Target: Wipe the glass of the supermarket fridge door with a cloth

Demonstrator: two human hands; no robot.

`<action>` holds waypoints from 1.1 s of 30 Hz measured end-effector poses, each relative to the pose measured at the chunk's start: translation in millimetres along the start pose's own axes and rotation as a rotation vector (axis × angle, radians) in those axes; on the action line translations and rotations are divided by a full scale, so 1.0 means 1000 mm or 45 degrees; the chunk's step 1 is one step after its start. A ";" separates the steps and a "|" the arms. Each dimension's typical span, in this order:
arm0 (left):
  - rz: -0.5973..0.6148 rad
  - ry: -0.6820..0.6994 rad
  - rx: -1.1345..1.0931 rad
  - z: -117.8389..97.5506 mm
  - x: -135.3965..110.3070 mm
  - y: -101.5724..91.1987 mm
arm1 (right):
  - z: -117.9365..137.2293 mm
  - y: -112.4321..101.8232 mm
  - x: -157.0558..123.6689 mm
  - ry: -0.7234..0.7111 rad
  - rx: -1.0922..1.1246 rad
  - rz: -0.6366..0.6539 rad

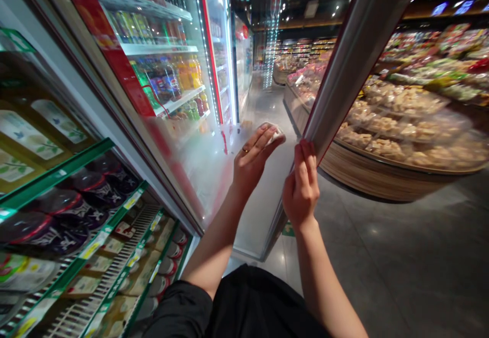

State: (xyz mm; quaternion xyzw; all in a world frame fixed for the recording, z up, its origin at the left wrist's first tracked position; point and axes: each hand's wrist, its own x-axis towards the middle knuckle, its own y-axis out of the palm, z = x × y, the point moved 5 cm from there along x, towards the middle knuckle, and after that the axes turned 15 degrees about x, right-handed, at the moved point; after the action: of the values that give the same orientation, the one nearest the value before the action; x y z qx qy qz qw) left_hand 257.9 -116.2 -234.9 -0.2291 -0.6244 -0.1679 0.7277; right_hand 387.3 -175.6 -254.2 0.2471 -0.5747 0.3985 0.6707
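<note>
A glass fridge door (254, 226) stands swung out in front of me, its lower part fogged white. My left hand (250, 159) presses a folded whitish cloth (278, 133) to the pane, with the fingers lying over it. Only the cloth's edge shows beyond my fingertips. To the right, my right hand (302, 190) grips the grey door frame (344, 68), fingers together along its edge. The thumb of that hand is mostly hidden.
On the left, open fridge shelves (57, 175) with green edges hold bottles and cartons. More drink coolers (164, 73) show through the glass. A rounded wood-sided display (382, 175) with bagged goods stands right, on a grey tiled floor (374, 256).
</note>
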 end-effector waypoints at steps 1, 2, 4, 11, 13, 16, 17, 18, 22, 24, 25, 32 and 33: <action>-0.031 -0.041 0.007 0.008 -0.001 -0.002 | 0.001 0.002 -0.001 -0.001 0.005 0.005; -0.071 -0.094 0.015 0.016 0.000 -0.004 | 0.002 0.005 -0.001 -0.002 0.010 0.017; -0.126 -0.183 0.029 0.028 0.004 -0.004 | 0.003 0.013 -0.003 0.002 0.009 0.060; -0.023 -0.122 0.044 0.034 -0.003 -0.005 | -0.010 0.043 -0.008 -0.006 -0.064 0.143; 0.017 -0.117 0.023 0.042 -0.014 -0.008 | -0.014 0.048 -0.010 -0.004 -0.124 0.154; 0.018 -0.199 0.023 0.063 -0.022 -0.012 | -0.016 0.052 -0.013 0.031 -0.203 0.162; 0.005 -0.228 0.024 0.068 -0.021 -0.012 | -0.016 0.052 -0.013 0.043 -0.215 0.160; -0.007 -0.248 0.028 0.072 -0.019 -0.012 | -0.015 0.053 -0.013 0.055 -0.221 0.155; 0.005 -0.207 0.038 0.072 -0.013 -0.014 | -0.007 0.059 -0.012 0.111 -0.225 0.080; 0.026 -0.129 0.030 0.070 -0.018 -0.017 | -0.001 0.067 -0.013 0.133 -0.201 0.052; 0.033 -0.098 0.032 0.072 -0.022 -0.020 | 0.002 0.072 -0.014 0.136 -0.179 0.053; 0.098 -0.258 0.070 0.126 -0.031 -0.021 | 0.021 0.123 -0.023 0.115 -0.127 0.210; 0.088 -0.266 0.079 0.131 -0.029 -0.022 | 0.023 0.130 -0.024 0.090 -0.132 0.209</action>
State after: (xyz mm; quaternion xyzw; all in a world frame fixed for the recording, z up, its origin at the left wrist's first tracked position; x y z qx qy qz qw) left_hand 132.3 -64.1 -245.9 -0.2441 -0.6935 -0.0984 0.6707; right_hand 267.3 -127.2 -288.4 0.1500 -0.5888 0.4304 0.6675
